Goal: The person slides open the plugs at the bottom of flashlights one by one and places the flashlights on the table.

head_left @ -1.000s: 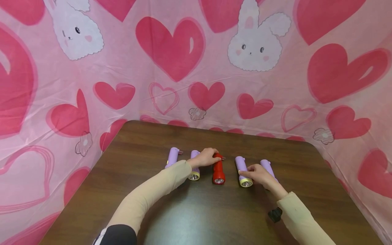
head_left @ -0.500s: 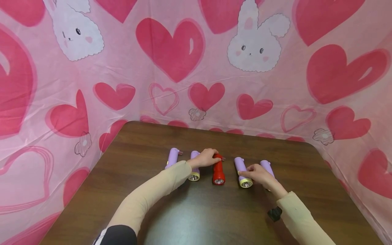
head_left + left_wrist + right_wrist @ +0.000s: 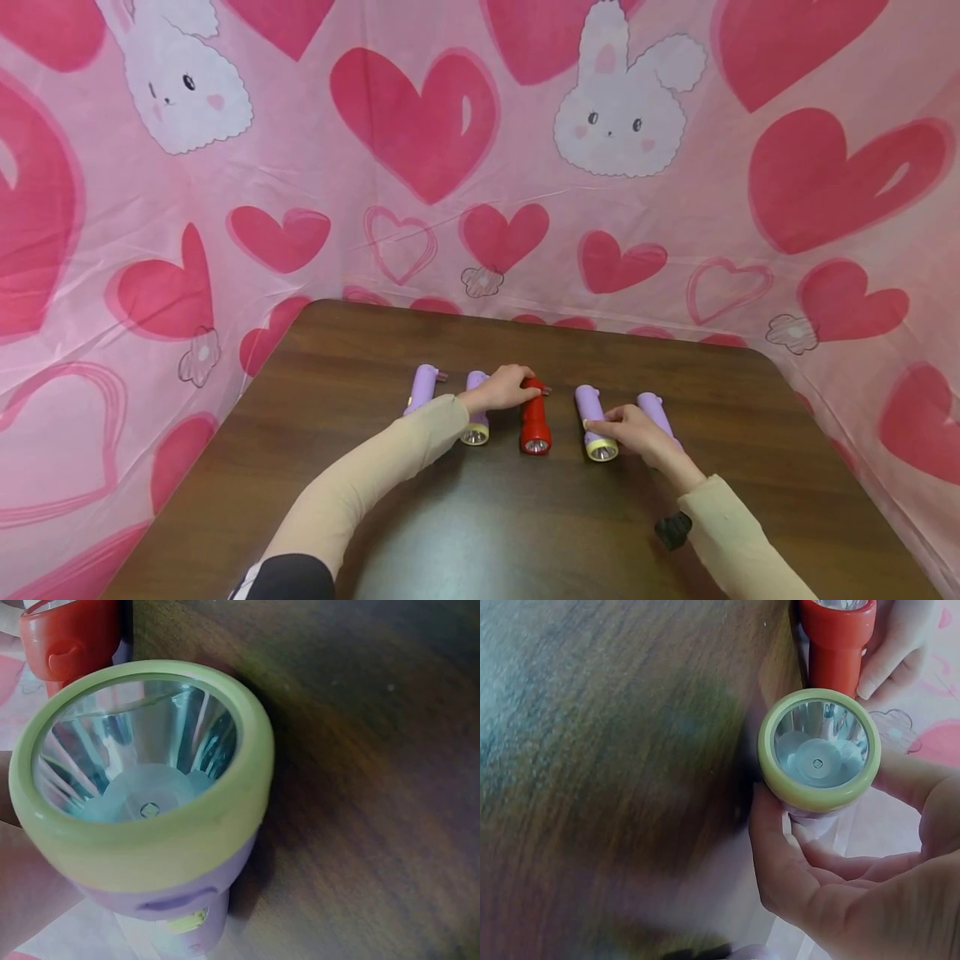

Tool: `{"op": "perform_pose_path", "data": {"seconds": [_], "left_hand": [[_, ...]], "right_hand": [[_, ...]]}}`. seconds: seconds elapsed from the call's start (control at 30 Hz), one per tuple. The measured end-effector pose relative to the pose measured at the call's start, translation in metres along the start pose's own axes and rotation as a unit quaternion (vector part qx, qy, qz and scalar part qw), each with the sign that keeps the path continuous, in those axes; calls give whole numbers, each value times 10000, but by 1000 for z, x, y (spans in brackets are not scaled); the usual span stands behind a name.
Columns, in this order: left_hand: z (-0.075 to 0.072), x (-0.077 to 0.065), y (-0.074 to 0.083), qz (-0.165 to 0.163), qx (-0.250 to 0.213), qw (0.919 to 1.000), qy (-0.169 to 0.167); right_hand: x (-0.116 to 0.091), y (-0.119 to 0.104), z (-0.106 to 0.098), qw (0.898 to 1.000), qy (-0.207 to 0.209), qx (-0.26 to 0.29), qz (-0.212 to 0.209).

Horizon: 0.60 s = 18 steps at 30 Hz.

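Note:
Around the back end of a red flashlight, my left hand curls its thumb and fingers. My right hand pinches a purple flashlight with a pale yellow head ring, its thumb on the body near the switch. In the right wrist view this hand has fingers on both sides of the yellow head ring. Below my left wrist lies another purple flashlight, partly hidden; its lens end fills much of the left wrist view.
A purple flashlight lies at the left end of the row, partly behind my left sleeve. One more purple flashlight lies behind my right hand. All rest on a dark brown wooden table. A pink heart-patterned cloth surrounds the table's back and sides.

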State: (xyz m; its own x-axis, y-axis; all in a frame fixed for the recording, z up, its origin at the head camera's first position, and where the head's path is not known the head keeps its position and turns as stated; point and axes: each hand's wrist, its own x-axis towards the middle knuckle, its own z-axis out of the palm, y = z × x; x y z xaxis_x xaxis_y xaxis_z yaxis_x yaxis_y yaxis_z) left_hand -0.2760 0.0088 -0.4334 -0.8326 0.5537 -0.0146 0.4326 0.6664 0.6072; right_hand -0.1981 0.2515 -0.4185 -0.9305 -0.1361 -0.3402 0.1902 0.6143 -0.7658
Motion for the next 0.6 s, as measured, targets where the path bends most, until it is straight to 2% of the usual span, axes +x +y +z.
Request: {"op": "perform_pose_path", "data": {"seconds": [0.37, 0.6], "left_hand": [[-1, 0, -1, 108, 75, 9998, 113], [-3, 2, -2, 146, 149, 9993, 325]], "right_hand": [[-2, -3, 0, 9997, 248, -6, 60], [-4, -5, -1, 9995, 317, -18, -43]]}}
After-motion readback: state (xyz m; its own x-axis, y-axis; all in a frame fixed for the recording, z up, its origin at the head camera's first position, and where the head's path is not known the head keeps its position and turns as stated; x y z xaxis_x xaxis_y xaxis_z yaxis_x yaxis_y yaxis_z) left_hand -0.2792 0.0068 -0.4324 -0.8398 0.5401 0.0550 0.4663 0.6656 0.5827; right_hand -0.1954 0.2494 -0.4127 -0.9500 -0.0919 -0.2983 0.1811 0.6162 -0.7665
